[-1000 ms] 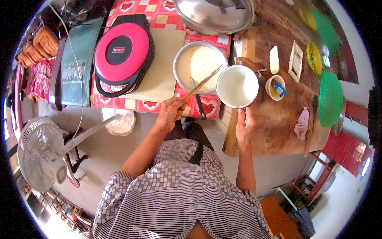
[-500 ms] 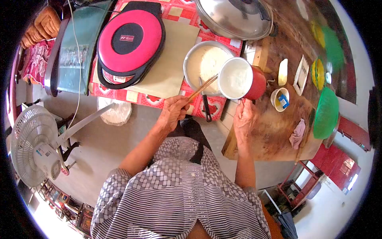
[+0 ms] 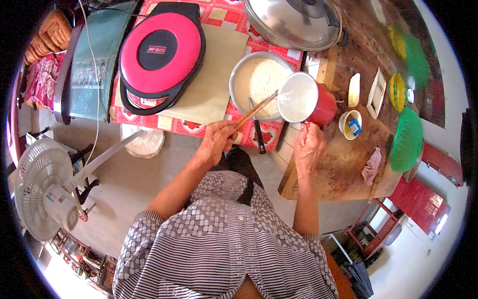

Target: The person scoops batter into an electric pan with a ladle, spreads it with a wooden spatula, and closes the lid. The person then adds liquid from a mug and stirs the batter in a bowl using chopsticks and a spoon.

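Note:
Chopsticks (image 3: 253,111) are gripped in my left hand (image 3: 217,139), their tips at the rim of a red mug. My right hand (image 3: 308,148) holds the red mug (image 3: 326,105) by its handle, tilted so its white inside faces left, with pale residue in it. The mug's mouth is beside the right edge of a metal bowl (image 3: 236,102) of pale, creamy mixture with drier powder on top. A black-handled utensil (image 3: 258,135) leans in the bowl, its handle over the table's front edge.
A pink and black round appliance (image 3: 162,50) lies left of the bowl. Behind stands a lidded metal pan (image 3: 294,22). The wooden table (image 3: 343,164) holds a small cup (image 3: 344,127), a pink cloth (image 3: 372,167) and a green basket (image 3: 407,139). A fan (image 3: 45,189) stands at left.
My right hand has tipped the mug leftward, so its red side shows. The chopsticks' tips have moved from above the bowl to the mug's rim. The view has shifted.

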### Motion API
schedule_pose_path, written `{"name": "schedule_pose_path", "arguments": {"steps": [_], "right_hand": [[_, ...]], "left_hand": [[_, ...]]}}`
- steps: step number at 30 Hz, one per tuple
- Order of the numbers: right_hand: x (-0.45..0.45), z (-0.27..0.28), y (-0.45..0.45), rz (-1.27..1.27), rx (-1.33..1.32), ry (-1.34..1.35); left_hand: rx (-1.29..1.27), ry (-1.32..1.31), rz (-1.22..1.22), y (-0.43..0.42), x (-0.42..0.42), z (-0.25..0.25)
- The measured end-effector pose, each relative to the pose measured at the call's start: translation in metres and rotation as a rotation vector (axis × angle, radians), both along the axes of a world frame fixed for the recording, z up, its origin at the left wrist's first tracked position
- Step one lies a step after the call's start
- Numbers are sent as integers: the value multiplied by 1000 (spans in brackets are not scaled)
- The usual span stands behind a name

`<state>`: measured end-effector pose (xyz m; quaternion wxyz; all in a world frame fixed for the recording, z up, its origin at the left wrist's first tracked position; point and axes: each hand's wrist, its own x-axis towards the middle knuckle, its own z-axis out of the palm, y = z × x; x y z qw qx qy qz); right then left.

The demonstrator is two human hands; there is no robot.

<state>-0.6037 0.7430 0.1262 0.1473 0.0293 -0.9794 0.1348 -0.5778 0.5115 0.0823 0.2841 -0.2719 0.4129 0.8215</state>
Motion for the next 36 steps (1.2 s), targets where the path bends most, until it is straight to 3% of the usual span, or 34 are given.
{"name": "schedule_pose_path", "arguments": {"steps": [5, 18, 26, 36], "right_hand": [[2, 10, -1, 6, 93, -73], [5, 8, 2, 22, 21, -19], [14, 19, -8, 64, -46, -101], [6, 9, 2, -72, -62, -39]], "left_hand": [[-20, -37, -18, 0, 0, 4], [-73, 13, -10, 5, -1, 6], [44, -28, 42, 7, -5, 5], [47, -93, 6, 8, -2, 12]]}}
